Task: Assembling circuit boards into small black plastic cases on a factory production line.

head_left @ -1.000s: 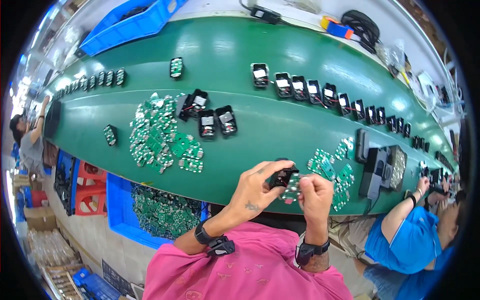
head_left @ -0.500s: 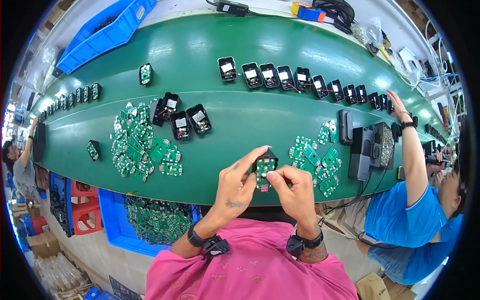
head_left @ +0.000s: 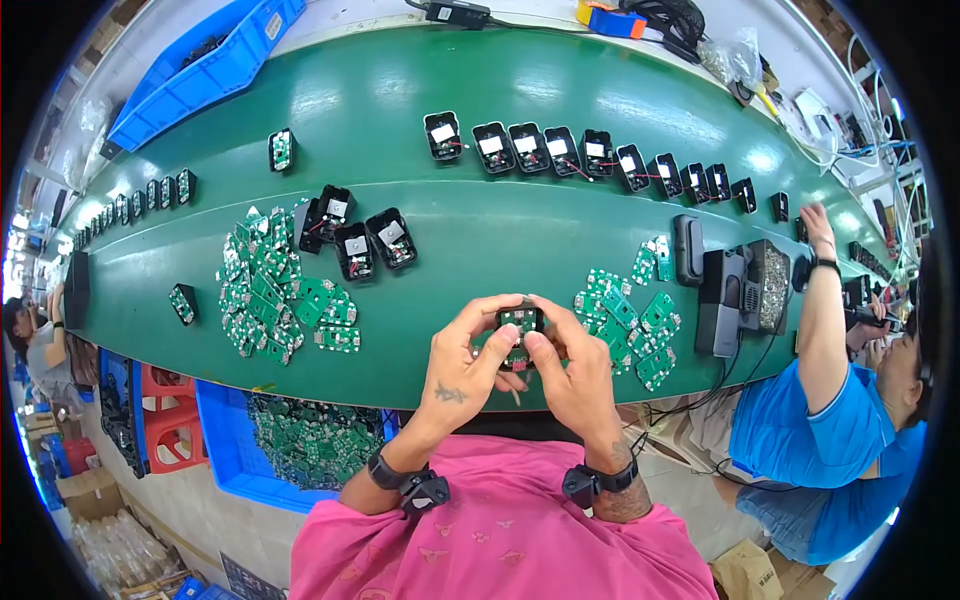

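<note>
Both my hands hold a small black plastic housing (head_left: 504,318) with a green circuit board (head_left: 518,340) in its open face, above the table's near edge. My left hand (head_left: 468,355) is closed round its left side, thumb on the board. From the right, my right hand (head_left: 570,360) wraps the housing, its thumb also pressing on the board. Fingers hide the housing's sides and back. Loose green circuit boards (head_left: 262,285) are heaped to the left, and a smaller pile of boards (head_left: 612,305) lies beside my right hand.
Open black housings (head_left: 390,240) with wires stand beyond the left heap. A row of similar housings (head_left: 526,148) crosses the far right, where a co-worker's hand (head_left: 818,232) reaches in. Dark devices (head_left: 722,300) stand right. A blue bin (head_left: 228,450) of boards is below the table edge.
My right hand has shifted from pinching at the board to wrapping the housing, both thumbs now on the board. The board sits deeper. The co-worker's hand has moved lower, and a housing there stands apart.
</note>
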### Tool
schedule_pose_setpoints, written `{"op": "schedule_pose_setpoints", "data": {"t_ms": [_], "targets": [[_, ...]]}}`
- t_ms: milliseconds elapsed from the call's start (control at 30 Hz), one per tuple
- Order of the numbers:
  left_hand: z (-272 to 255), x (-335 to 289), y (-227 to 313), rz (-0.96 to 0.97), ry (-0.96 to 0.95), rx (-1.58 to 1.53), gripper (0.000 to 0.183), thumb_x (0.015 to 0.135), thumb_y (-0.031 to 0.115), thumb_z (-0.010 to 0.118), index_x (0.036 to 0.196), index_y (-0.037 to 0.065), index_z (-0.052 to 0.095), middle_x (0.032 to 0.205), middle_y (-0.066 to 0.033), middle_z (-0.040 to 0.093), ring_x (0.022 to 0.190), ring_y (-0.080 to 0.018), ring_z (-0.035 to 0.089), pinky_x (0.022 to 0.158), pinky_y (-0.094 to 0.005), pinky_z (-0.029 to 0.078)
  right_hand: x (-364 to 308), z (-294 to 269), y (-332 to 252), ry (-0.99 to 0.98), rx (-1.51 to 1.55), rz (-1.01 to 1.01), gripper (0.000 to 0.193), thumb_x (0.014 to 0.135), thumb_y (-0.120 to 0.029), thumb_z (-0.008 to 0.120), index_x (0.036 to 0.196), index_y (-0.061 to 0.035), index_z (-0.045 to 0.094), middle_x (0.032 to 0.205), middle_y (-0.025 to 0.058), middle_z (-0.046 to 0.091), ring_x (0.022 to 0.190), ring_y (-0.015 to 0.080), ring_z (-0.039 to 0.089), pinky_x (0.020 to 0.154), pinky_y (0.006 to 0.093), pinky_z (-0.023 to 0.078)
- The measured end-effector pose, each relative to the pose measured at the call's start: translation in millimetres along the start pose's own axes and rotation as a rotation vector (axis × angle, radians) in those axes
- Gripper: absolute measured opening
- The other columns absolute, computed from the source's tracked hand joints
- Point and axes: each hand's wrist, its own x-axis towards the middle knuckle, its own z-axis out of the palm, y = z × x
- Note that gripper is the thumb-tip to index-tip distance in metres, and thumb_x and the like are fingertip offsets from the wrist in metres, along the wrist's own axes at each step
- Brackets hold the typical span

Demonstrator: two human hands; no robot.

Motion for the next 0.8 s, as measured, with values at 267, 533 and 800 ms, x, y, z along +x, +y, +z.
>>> {"op": "schedule_pose_setpoints", "data": {"t_ms": [267, 533, 800], "targets": [[2, 3, -8, 0.074, 0.046, 0.042, 0.032, 0.101, 0.014, 0.054, 0.131, 0.001, 0.054, 0.106, -0.014, 0.066, 0.07, -0.018, 0.071, 0.052, -0.0257, 0.058, 4, 9, -4, -0.052, -0.007, -0.013, 0.041, 0.098, -0.013, 0.058, 0.136, -0.0011, 0.052, 0.097, 0.0183, 0.066, 0.082, 0.0263, 0.068, 0.073, 0.036, 0.053], [-14, 3, -5, 0.306, 0.233, 0.2, 0.027, 0.1, 0.013, 0.057, 0.124, 0.002, 0.06, 0.109, -0.0128, 0.067, 0.083, -0.0181, 0.07, 0.056, -0.0279, 0.061, 20, 40, 3, -0.139, 0.519, 0.072, 0.041, 0.099, -0.01, 0.055, 0.14, -0.0049, 0.051, 0.103, 0.003, 0.061, 0.088, 0.0073, 0.058, 0.07, 0.023, 0.051], [-134, 106, 94, 0.225, 0.309, 0.583, 0.028, 0.102, 0.018, 0.049, 0.127, 0.008, 0.054, 0.084, -0.0076, 0.06, 0.049, -0.0143, 0.063, 0.042, -0.0268, 0.051, 32, 66, -4, -0.039, 0.196, -0.032, 0.042, 0.094, -0.008, 0.063, 0.135, -0.0011, 0.054, 0.097, 0.0084, 0.061, 0.072, 0.0116, 0.061, 0.061, 0.0265, 0.051]]}}
